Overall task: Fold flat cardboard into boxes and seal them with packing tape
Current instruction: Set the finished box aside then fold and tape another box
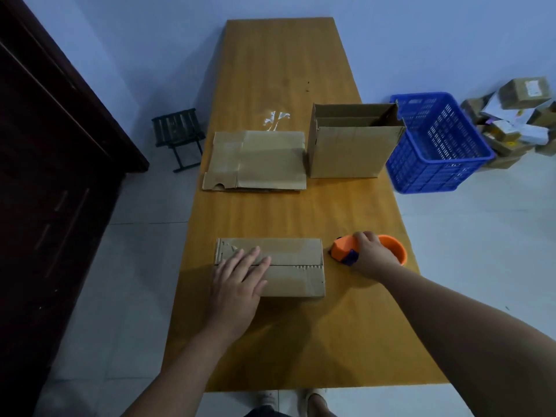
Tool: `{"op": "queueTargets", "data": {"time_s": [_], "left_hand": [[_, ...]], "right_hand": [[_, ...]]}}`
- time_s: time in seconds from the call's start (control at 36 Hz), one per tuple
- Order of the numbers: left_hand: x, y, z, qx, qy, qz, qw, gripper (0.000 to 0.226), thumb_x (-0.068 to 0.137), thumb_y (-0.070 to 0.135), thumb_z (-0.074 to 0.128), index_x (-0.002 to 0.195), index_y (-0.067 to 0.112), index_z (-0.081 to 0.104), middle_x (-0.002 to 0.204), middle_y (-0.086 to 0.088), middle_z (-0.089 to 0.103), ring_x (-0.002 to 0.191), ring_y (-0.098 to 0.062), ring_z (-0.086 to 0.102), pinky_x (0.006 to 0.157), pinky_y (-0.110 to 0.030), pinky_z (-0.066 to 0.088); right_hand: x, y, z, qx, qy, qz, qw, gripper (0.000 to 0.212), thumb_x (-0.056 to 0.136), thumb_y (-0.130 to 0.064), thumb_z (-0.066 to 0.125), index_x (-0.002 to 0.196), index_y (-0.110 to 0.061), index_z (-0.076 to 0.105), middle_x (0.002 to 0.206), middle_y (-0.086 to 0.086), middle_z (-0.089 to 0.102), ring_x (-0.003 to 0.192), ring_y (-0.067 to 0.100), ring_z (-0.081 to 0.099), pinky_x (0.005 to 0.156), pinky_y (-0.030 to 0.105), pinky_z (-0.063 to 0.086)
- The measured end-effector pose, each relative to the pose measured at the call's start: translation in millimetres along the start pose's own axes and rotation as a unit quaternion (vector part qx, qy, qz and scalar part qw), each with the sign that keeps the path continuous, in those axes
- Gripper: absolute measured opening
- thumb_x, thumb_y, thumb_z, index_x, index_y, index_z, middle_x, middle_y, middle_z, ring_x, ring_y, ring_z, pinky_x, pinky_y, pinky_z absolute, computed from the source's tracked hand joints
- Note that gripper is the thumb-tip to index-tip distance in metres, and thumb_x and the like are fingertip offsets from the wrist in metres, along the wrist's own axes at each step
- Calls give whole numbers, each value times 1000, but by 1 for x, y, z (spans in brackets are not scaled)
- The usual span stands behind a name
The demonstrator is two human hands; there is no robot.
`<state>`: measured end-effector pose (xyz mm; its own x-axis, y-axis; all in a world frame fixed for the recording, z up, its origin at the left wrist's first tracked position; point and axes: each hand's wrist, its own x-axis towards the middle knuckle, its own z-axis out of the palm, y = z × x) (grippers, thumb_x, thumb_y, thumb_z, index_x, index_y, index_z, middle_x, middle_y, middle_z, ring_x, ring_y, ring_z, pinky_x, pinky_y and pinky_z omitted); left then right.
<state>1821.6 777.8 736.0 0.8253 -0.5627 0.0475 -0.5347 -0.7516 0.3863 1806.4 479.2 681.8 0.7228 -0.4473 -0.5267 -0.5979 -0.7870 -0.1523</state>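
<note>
- Closed box (296, 251) is set on the near part of the table (285, 70), in front of the person. Its long axis runs left-right across the table, with the flap seam facing up and running along that axis.
- The left part of the seam is covered by the left hand (237, 278), which is laid flat on the top flaps with its fingers straight and slightly spread.
- It cannot be told whether the seam is taped. Torn patches are seen at the top left corner.
- Tape dispenser (343, 248) is set just beside the box's right end, nose pointed left at it. Its middle is hidden by the right hand (373, 254), whose fingers are curled over the body.
- Flat cardboard (255, 161) and an open box (352, 145) are placed farther back, side by side.
- Blue crate (436, 145) is partly hidden behind the open box and the table edge.
</note>
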Motion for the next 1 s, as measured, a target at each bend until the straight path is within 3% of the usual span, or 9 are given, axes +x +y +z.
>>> {"op": "queueTargets", "data": {"time_s": [0.14, 0.28, 0.33, 0.42, 0.53, 0.72, 0.92, 1.0], "left_hand": [[0, 1, -3, -5, -30, -16, 999, 49, 93, 35, 31, 131, 17, 57, 139, -6, 51, 130, -33, 44, 105, -51, 28], [0, 0, -1, 18, -21, -7, 1000, 49, 93, 33, 31, 129, 16, 59, 137, -7, 54, 127, -34, 48, 102, -52, 31], [0, -1, 0, 22, -18, -6, 1000, 49, 93, 33, 31, 129, 16, 59, 137, -7, 54, 127, -34, 48, 102, -51, 31], [0, -1, 1, 30, -14, -5, 999, 48, 93, 32, 32, 128, 16, 59, 136, -7, 55, 126, -34, 49, 101, -53, 33], [0, -2, 2, 32, -19, -10, 999, 48, 93, 33, 31, 129, 17, 59, 137, -6, 54, 127, -33, 48, 101, -53, 34], [0, -1, 1, 34, -32, -14, 999, 48, 94, 33, 31, 129, 17, 59, 137, -6, 54, 127, -33, 48, 103, -51, 30], [-1, -1, -1, 24, -47, -18, 998, 49, 94, 34, 29, 131, 18, 56, 139, -5, 52, 129, -32, 46, 104, -52, 30], [-1, 0, -1, 19, -65, -28, 997, 53, 94, 38, 23, 136, 21, 52, 144, -2, 46, 135, -29, 39, 109, -49, 23]], "right_hand": [[7, -2, -9, -7, -44, -16, 999, 76, 84, -31, 68, 147, -22, 25, 143, 6, 38, 118, 29, 52, 78, 37, 46], [11, -2, -13, -13, -62, -32, 997, 79, 82, -32, 71, 146, -22, 27, 140, 5, 41, 119, 28, 51, 86, 39, 47], [11, -1, -13, 5, -62, -35, 997, 82, 81, -31, 72, 147, -27, 23, 139, 5, 41, 112, 26, 54, 79, 36, 50], [10, 0, -12, 54, -45, -36, 997, 89, 80, -26, 73, 146, -34, 13, 139, 7, 45, 84, 15, 59, 57, 24, 46], [8, 2, -8, 77, -25, -38, 996, 95, 82, -24, 72, 149, -34, 6, 143, 10, 44, 74, 10, 59, 58, 24, 47], [3, 1, -5, 102, 16, -51, 993, 73, 83, -30, 72, 144, -26, 32, 140, 1, 45, 113, 23, 54, 73, 30, 43], [-3, -8, -5, 162, 72, -69, 982, 75, 79, -34, 76, 141, -22, 37, 133, 1, 48, 115, 23, 51, 87, 38, 46], [-7, -11, -6, 198, 88, -75, 973, 76, 77, -33, 77, 140, -18, 39, 131, 3, 51, 114, 23, 51, 89, 38, 47]]}}
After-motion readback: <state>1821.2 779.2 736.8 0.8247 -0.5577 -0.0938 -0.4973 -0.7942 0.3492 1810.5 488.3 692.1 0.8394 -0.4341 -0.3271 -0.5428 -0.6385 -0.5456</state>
